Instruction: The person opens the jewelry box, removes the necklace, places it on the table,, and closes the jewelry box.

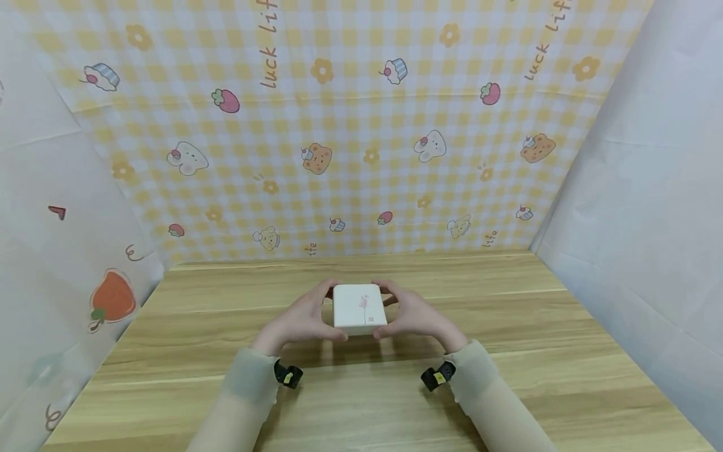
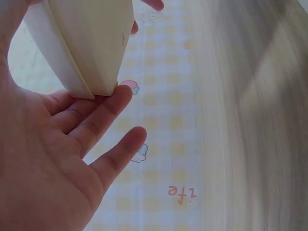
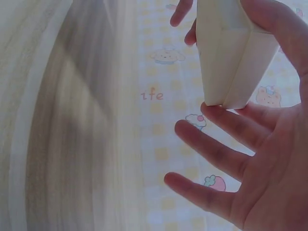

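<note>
A small white square box (image 1: 353,306) with a pink flower printed on its top is held between both hands in the head view. My left hand (image 1: 302,319) grips its left side, thumb at the near edge and fingers at the far side. On the opposite side my right hand (image 1: 415,317) grips it the same way. In the left wrist view, fingertips support the box (image 2: 91,43) and the little finger stands free. The right wrist view shows a seam round the box (image 3: 236,57), with two fingers spread away from it.
A wood-grain table (image 1: 339,408) lies beneath the hands. Behind it hangs a yellow checked cloth (image 1: 350,125) with cartoon prints. White sheets stand at the left (image 1: 51,251) and right (image 1: 649,188). Each wrist carries a small black camera (image 1: 289,375).
</note>
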Action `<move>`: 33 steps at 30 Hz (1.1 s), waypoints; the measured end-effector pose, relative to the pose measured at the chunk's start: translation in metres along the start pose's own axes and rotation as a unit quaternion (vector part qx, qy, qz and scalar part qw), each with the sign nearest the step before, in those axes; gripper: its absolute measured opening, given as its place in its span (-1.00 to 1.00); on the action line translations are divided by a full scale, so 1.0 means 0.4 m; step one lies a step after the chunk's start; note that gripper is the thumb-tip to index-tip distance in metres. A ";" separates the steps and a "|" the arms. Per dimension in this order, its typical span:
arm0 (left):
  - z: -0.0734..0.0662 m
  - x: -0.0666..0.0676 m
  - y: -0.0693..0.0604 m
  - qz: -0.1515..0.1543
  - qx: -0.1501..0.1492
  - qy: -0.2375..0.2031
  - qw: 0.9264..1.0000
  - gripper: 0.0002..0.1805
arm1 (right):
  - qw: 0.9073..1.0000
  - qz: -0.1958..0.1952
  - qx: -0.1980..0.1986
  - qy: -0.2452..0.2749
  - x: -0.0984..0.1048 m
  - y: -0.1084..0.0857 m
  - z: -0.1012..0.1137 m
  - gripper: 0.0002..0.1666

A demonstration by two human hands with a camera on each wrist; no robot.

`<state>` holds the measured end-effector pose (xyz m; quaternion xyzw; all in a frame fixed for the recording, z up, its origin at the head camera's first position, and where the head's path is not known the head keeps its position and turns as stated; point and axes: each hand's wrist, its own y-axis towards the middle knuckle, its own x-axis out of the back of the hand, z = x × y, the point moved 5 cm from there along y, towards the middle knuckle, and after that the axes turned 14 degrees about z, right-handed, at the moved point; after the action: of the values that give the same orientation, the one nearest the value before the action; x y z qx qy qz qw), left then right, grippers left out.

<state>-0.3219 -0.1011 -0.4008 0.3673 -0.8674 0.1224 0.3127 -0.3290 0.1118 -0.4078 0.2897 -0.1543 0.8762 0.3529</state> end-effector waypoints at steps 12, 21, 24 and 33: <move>-0.034 0.013 -0.007 -0.017 -0.018 -0.038 0.999 0.15 | 0.999 -0.023 0.022 -0.010 0.028 -0.005 0.023 0.10; -0.019 0.009 0.009 -0.013 -0.048 -0.074 0.996 0.19 | 0.999 -0.011 0.038 0.009 0.055 -0.001 0.034 0.07; -0.007 0.005 0.013 -0.009 -0.051 -0.089 0.995 0.16 | 0.999 -0.004 0.035 0.029 0.063 0.002 0.038 0.09; 0.030 -0.007 0.021 -0.006 -0.025 -0.101 0.995 0.09 | 0.999 -0.001 0.021 0.033 0.079 0.009 0.040 0.12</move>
<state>-0.3317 -0.0989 -0.4117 0.3748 -0.8951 0.0613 0.2335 -0.3436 0.1186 -0.3761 0.2680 -0.1239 0.8881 0.3523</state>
